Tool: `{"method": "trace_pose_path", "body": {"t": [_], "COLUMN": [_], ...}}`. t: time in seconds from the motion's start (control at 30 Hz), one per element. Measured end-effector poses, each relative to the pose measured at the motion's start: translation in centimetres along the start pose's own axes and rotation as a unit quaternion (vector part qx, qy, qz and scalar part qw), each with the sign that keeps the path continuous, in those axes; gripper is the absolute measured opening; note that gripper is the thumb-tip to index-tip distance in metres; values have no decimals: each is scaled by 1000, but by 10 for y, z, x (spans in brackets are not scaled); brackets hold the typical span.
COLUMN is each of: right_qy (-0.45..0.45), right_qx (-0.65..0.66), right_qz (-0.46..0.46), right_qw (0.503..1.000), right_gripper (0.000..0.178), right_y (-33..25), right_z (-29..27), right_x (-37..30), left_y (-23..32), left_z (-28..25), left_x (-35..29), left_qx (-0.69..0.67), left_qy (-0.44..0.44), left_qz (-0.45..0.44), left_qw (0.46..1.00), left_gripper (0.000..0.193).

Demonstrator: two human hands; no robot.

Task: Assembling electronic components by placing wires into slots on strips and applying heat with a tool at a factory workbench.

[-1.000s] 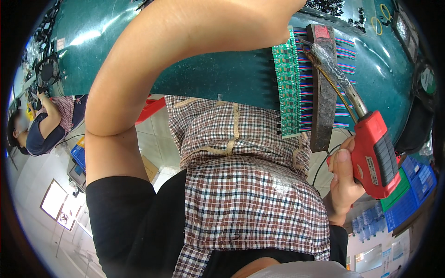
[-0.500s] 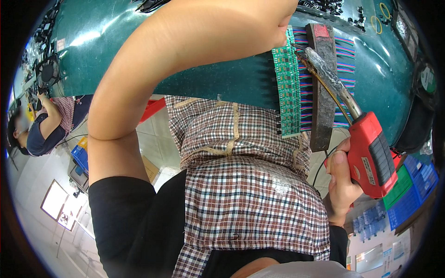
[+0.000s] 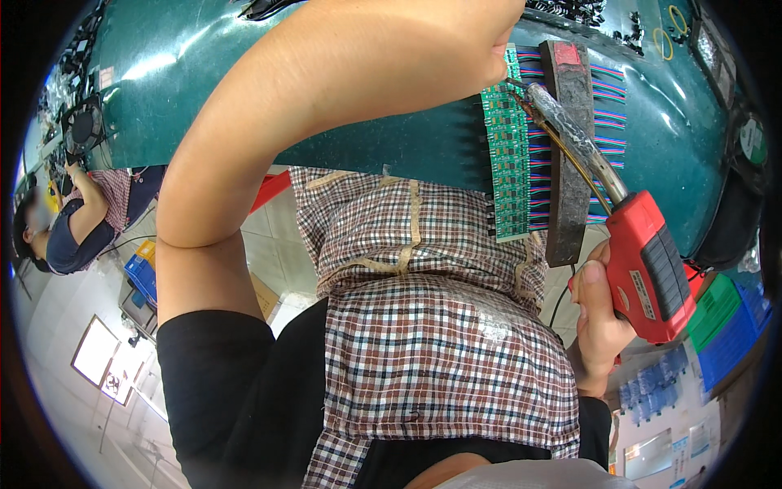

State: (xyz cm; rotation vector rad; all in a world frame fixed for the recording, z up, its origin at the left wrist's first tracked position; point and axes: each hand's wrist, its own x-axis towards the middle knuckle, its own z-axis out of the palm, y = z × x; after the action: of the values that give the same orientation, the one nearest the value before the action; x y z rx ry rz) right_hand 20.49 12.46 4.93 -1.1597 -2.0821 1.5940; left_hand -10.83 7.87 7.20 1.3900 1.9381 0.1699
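Note:
My right hand (image 3: 601, 318) is closed round the handle of a red soldering gun (image 3: 652, 265). Its long metal barrel (image 3: 582, 147), with a thin brass feed tube beside it, slants up and left to a green circuit-board panel (image 3: 509, 175). The tip is at the panel's upper part, close to my left hand (image 3: 493, 57). That hand is bent over the panel's top end with its fingers curled; whatever they hold is hidden. Thin coloured wires (image 3: 607, 121) run from the panel's right side under a dark, rough bar (image 3: 568, 163) lying across them.
The panel lies on a green table mat (image 3: 383, 134), its lower end by the near edge. Black parts (image 3: 570, 10) and yellow rings (image 3: 669, 33) lie at the back. A black pouch (image 3: 733, 216) sits at right, above blue bins (image 3: 729, 350). Another person (image 3: 77, 220) works at far left.
The soldering gun has shifted slightly up and left, bringing its tip nearer my left hand. My left hand has moved a little to the right.

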Motion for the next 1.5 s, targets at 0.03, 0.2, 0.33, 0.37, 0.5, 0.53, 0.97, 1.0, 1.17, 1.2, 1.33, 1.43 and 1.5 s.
{"method": "trace_pose_path", "body": {"t": [0.03, 0.2, 0.33, 0.37, 0.5, 0.53, 0.97, 1.0, 1.17, 1.2, 1.33, 1.43, 1.5], "right_qy": [-9, 7, 63, 73, -6, -25, 114, 117, -13, -35, -77, -80, -97], "right_qx": [-8, 56, 11, 2, -46, 14, 418, 419, 559, 569, 584, 615, 645], "right_qz": [-13, 1, 6, -8, -3, 30, 36, 26, -15, -28, -42, -25, -32], "right_qw": [1000, 998, 998, 997, 999, 999, 901, 900, 829, 821, 807, 784, 757], "right_gripper": [15, 13, 14, 16, 27, 32, 21, 21, 19, 19, 18, 20, 19], "right_y": [0, -2, -17, -12, -17, -24, 11, 18, 55, 59, 62, 64, 72], "right_z": [-1, 9, -10, -15, -32, -32, -86, -90, -96, -96, -102, -103, -102], "right_x": [1, 10, 1, 0, 16, 22, 92, 96, 107, 108, 112, 115, 117], "left_y": [-3, -11, -3, -8, -11, -10, 19, 20, 16, 11, -25, -52, -71], "left_z": [2, -1, 2, 12, 18, 16, 15, 18, 51, 56, 68, 73, 72], "left_x": [-1, -3, 4, 2, 14, 9, -12, -15, -34, -38, -48, -40, -39], "left_qx": [0, 11, -19, 12, 6, -10, -31, -29, -93, -89, -54, 84, 65], "left_qy": [0, 20, 70, 137, 149, 164, 205, 230, 329, 335, 358, 492, 477], "left_qz": [-2, -1, 62, 108, 108, 103, 27, 21, -14, -11, 4, -89, -93], "left_qw": [1000, 1000, 995, 985, 983, 981, 978, 973, 940, 938, 932, 862, 872], "left_gripper": [25, 26, 27, 20, 18, 16, 14, 13, 10, 10, 14, 10, 11]}}
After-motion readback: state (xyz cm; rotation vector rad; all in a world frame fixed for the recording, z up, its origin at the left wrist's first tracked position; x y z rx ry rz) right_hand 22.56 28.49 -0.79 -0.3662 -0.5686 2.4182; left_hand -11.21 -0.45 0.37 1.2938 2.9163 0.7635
